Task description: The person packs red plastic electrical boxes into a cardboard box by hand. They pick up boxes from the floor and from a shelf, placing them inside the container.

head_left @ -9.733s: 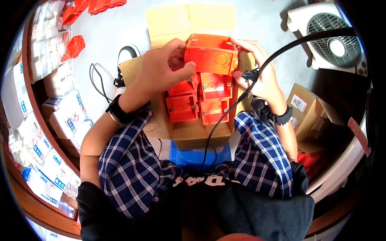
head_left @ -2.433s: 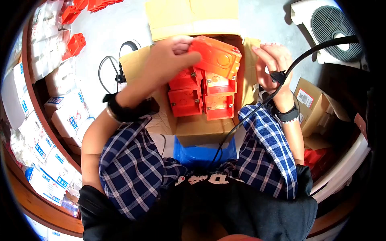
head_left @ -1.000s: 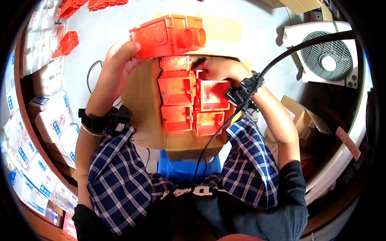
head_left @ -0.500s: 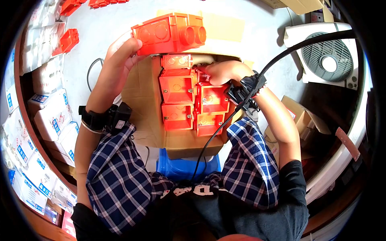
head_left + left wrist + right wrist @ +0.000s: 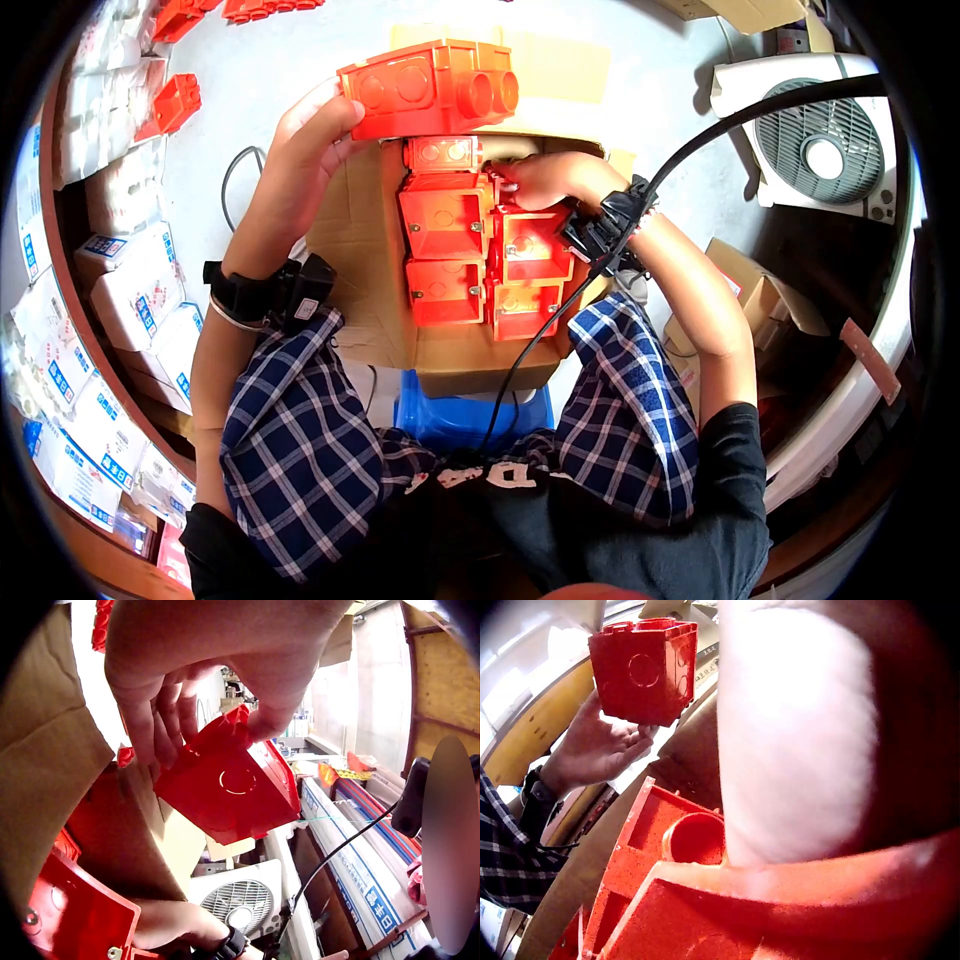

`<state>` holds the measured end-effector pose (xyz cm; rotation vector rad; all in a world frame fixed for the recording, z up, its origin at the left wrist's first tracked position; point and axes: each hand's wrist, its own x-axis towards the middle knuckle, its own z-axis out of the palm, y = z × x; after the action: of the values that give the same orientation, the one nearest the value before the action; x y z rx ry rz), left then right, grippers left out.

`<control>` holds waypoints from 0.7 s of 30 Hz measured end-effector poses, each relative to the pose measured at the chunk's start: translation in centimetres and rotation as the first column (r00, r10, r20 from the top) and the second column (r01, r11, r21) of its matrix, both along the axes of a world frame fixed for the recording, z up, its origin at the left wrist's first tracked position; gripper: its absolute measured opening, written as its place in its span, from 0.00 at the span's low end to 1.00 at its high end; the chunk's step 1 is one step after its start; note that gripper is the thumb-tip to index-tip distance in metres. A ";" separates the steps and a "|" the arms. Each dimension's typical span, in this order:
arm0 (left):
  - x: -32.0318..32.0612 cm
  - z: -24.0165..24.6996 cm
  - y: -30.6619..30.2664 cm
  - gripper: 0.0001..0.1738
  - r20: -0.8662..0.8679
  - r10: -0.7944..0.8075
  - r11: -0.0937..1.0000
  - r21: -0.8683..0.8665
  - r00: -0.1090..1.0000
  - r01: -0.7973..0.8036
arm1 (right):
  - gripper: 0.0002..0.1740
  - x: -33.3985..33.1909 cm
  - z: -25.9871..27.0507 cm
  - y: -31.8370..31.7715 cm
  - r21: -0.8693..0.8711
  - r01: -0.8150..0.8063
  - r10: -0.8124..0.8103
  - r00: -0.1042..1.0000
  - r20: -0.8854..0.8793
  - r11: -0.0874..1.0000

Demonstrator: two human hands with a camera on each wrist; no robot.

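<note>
Above the carton's far edge, my left hand (image 5: 315, 130) grips a red electrical box (image 5: 405, 85) by its left end, fingers below and thumb on its near side. Two round pipe stubs face right on it. In the left wrist view, the same red box (image 5: 232, 780) hangs beneath the fingers. My right hand (image 5: 540, 180) reaches down into the far right of the cardboard carton (image 5: 350, 300), beside several red boxes (image 5: 440, 220) stacked in rows with open sides up. Its fingertips are largely hidden among the boxes, and I cannot tell whether they hold one.
A blue stool (image 5: 470, 400) stands under the carton. A black cable (image 5: 760, 105) crosses over the right forearm. Further right are a box fan (image 5: 825, 155) and another open carton (image 5: 745, 300). White packed boxes (image 5: 140, 300) line the left; loose red boxes (image 5: 175, 103) lie on the floor.
Earlier both hands held a box over the carton; then the left alone held it, tilted. Now the left holds a box further left, and the right hand has moved into the carton.
</note>
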<state>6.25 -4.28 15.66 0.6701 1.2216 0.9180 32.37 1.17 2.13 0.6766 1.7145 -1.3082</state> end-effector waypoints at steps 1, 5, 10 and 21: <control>0.0 0.0 0.0 0.24 0.001 0.001 1.000 0.000 1.000 -0.001 | 0.36 0.0 0.0 0.0 0.000 -0.001 0.001 1.000 0.001 1.000; 0.0 0.2 0.1 0.24 -0.001 -0.010 1.000 0.012 1.000 0.010 | 0.37 0.0 0.2 0.0 0.026 -0.028 0.028 1.000 -0.001 0.999; -0.3 0.2 0.0 0.23 -0.012 -0.005 1.000 0.001 1.000 0.005 | 0.39 -0.4 1.2 0.2 0.030 -0.044 0.043 0.998 0.042 0.999; 1.0 2.3 0.5 0.27 -0.001 -0.083 0.997 0.001 0.997 0.083 | 0.20 2.3 11.8 0.0 0.005 0.577 -0.505 0.718 -0.480 0.816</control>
<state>7.24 -3.80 17.91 0.7173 1.1853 0.8497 34.71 1.19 13.94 1.0933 2.1066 -1.8757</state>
